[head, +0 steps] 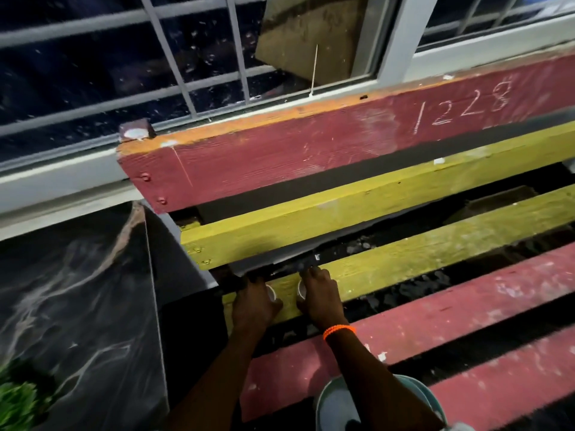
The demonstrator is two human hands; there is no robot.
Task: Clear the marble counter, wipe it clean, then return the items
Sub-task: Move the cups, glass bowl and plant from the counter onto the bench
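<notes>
The black marble counter point(77, 290) with pale veins fills the lower left. Beside it stands a wooden bench of red and yellow slats. My left hand point(253, 301) and my right hand point(319, 298) rest side by side on the near yellow slat point(404, 262). Each hand is closed around a small round white cup: one cup point(271, 294) in the left hand, the other cup point(301, 289) in the right. Fingers hide most of both cups. An orange bead bracelet point(339, 330) circles my right wrist.
A barred window point(155, 66) runs along the top, behind the bench's red back board point(311, 147) chalked "1228". A pale teal round object point(329, 402) lies on the front red slat under my right forearm. Green leaves point(15, 402) show at the bottom left. Dark gaps separate the slats.
</notes>
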